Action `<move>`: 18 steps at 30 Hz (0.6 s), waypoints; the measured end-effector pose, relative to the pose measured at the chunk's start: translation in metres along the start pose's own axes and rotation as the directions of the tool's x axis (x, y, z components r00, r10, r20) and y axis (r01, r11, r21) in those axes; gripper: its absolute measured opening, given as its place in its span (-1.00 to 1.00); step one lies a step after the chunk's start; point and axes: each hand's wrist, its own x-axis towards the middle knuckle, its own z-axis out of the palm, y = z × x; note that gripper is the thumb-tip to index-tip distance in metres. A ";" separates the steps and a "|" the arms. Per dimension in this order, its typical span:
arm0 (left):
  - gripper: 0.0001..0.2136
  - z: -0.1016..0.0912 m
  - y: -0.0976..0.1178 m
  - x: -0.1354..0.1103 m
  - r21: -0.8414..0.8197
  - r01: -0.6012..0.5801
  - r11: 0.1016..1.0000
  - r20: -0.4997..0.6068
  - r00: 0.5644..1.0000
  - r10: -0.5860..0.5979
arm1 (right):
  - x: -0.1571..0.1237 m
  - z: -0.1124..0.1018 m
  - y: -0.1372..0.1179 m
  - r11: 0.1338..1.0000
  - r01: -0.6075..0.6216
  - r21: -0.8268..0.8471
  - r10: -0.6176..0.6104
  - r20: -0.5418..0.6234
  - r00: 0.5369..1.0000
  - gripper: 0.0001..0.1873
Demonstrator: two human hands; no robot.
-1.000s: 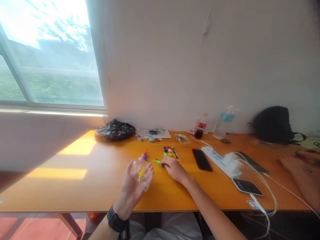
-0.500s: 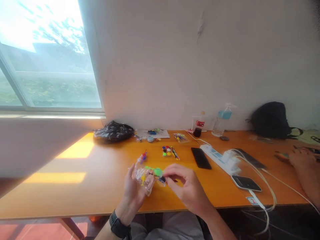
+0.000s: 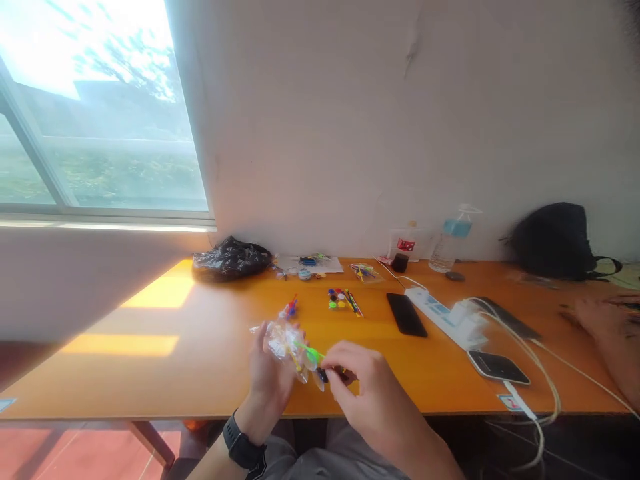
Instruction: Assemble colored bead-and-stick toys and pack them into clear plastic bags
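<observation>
The orange surface (image 3: 200, 363) ran along the wall, and a black phone (image 3: 406, 315) lay flat on it, right of the middle. Far right of the phone and behind it, a backpack (image 3: 557, 241) leaned at the wall. Far left of the phone, also at the wall, sat a black sack (image 3: 231, 259). A white strip (image 3: 439, 312) lay just right of the phone with cables running from it, and a bottle (image 3: 450, 239) stood behind the phone to its right. Another person's hand (image 3: 597, 319) rested well right of the phone. Nearer than the phone and to its left, the left hand (image 3: 267, 377), a watch (image 3: 243, 448) at its wrist, was raised over the near edge, its fingers closed round a clear pouch (image 3: 280, 339). The right hand (image 3: 373, 393), just beside it, had its fingers pinched on the near end of a green stick (image 3: 311, 353) that touched the pouch. Small coloured pieces (image 3: 339, 300) lay just left of the phone.
</observation>
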 end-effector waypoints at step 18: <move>-0.51 0.002 -0.018 -0.013 0.062 -0.044 0.997 0.054 0.998 0.040 | 0.009 -0.002 0.014 0.990 -0.069 0.127 0.066 0.030 0.997 -0.81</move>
